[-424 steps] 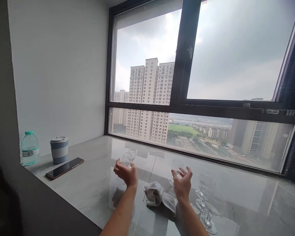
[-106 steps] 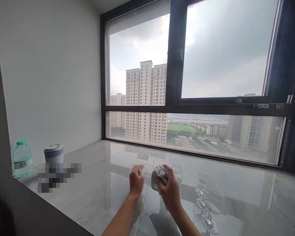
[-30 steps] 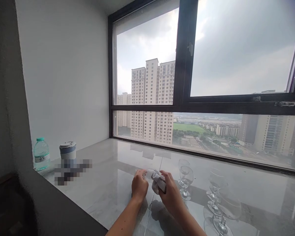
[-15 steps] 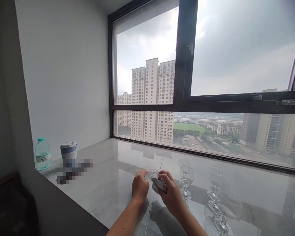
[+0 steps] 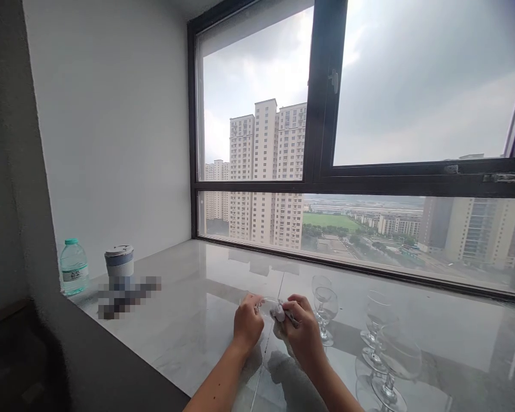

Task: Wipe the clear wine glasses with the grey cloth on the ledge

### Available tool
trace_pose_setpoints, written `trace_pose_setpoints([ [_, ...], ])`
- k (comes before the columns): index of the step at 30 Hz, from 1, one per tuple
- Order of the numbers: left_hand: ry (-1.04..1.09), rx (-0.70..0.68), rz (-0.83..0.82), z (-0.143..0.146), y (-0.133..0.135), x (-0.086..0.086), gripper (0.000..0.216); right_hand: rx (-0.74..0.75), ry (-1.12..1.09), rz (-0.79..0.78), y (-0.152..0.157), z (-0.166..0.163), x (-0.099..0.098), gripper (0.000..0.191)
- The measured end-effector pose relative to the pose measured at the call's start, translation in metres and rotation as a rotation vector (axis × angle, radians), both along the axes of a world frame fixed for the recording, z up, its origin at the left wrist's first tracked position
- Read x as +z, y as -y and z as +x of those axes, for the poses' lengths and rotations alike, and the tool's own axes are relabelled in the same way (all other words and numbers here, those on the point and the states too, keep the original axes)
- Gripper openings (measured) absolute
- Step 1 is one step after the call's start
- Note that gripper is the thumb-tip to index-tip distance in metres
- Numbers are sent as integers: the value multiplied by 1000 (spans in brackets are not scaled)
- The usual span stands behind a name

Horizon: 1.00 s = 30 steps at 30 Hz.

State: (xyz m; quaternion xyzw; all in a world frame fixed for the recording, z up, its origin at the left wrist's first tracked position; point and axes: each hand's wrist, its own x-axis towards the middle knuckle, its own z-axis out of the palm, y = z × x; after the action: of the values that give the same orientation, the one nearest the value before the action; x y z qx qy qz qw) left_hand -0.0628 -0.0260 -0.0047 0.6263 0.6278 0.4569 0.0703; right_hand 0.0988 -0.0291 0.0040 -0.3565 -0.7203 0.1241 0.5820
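My left hand (image 5: 248, 323) is closed round a clear stemmed glass (image 5: 266, 303), held above the marble sill. My right hand (image 5: 302, 332) is closed on a white cloth (image 5: 278, 313) and presses it against the rim of that glass. The two hands nearly touch. Much of the glass is hidden behind my fingers and the cloth. Just to the right of my right hand stands a small wine glass (image 5: 325, 306) on the sill.
More stemmed glasses (image 5: 390, 360) stand at the right on the marble sill (image 5: 189, 320). A water bottle (image 5: 73, 267), a lidded cup (image 5: 119, 262) and a blurred flat object (image 5: 126, 294) lie at the left. The window (image 5: 369, 171) runs along the back.
My right hand has bunched the cloth tighter against the glass and turned a little. The hands stay together in the same place. The view has barely shifted.
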Motion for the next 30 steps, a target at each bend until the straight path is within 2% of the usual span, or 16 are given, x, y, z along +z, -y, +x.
trace_pose_setpoints([
  [5,-25,-17,0,2,3,2,47,-89,-51,-57,-1,1,-4,29],
  [9,-52,43,-57,2,4,3,45,3,-19,-132,1,0,-6,38],
  [13,-51,99,-95,0,5,4,45,119,-8,-148,5,1,-4,35],
  [17,-54,72,-77,1,5,5,46,131,-67,-193,2,0,-6,28],
  [20,-51,62,-64,2,5,6,49,78,-90,-174,-3,-2,-10,28],
  [27,-146,-34,-45,6,9,7,49,-146,-96,-127,-8,-2,-15,42],
  [30,-138,-7,-54,6,9,8,49,-190,-56,-160,-5,0,-13,42],
])
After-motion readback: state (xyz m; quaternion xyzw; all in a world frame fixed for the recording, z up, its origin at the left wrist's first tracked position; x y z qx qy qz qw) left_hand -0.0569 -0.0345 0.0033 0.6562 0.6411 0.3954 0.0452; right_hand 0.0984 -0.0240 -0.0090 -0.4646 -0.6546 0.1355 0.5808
